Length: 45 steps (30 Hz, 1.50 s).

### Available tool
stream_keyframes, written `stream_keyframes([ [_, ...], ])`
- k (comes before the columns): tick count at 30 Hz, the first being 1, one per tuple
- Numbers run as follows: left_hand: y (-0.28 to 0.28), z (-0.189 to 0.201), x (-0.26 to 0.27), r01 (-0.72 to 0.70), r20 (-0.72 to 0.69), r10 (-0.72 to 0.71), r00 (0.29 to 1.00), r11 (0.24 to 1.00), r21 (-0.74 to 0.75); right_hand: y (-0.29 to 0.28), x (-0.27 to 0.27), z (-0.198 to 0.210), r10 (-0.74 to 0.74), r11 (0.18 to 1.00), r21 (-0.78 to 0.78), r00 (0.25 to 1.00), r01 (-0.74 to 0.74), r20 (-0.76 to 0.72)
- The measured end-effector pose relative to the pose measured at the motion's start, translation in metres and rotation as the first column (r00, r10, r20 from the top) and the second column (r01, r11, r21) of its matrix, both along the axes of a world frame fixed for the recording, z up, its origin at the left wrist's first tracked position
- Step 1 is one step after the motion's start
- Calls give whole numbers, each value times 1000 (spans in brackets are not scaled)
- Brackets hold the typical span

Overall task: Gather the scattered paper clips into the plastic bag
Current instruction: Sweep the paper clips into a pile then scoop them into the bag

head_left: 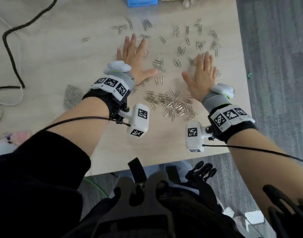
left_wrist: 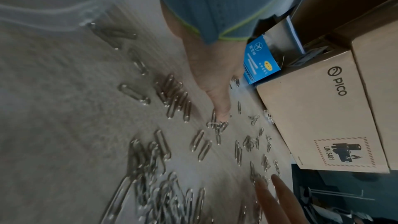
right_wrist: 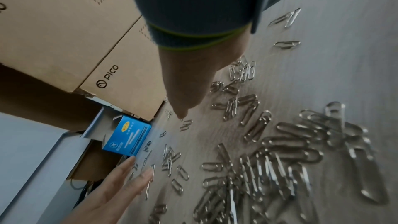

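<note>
Several silver paper clips lie scattered over the light wooden table (head_left: 64,54), with a denser pile (head_left: 174,105) near the front edge between my wrists. My left hand (head_left: 135,55) lies flat, palm down, fingers straight, on the table among the clips. My right hand (head_left: 201,73) also lies flat, fingers straight, over clips at the right. A clear plastic bag (head_left: 72,96) with clips inside lies left of my left wrist. In the left wrist view my thumb (left_wrist: 217,96) touches the table beside clips (left_wrist: 176,96). The right wrist view shows the pile (right_wrist: 280,168) close by.
A blue box (head_left: 141,1) and cardboard boxes (left_wrist: 318,108) stand at the table's far edge. A black cable (head_left: 9,54) snakes over the left side. The table's right edge (head_left: 245,79) runs close to my right hand, with grey carpet beyond.
</note>
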<state>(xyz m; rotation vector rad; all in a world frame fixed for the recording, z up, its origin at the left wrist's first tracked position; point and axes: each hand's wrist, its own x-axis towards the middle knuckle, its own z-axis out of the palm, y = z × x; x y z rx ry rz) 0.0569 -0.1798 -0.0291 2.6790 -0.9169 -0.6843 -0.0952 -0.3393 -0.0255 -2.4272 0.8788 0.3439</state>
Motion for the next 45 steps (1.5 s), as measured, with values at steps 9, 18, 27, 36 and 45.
stream_keyframes([
  [9,-22,-7,53,49,121,-53,991,998,37,-2,22,-9,-129,991,-28,991,131,43],
  [18,-34,-25,32,182,56,-182,982,983,10,-2,1,-13,-224,974,-34,974,226,38],
  [27,-32,-23,-5,329,50,-326,944,922,-202,-3,-5,-11,-236,972,17,968,236,89],
  [36,-78,-13,-19,333,129,-308,943,895,-297,-17,-15,-14,-229,973,16,960,230,158],
  [45,-147,-18,-34,444,126,-428,895,883,-154,-46,-35,-19,-259,966,58,943,252,209],
])
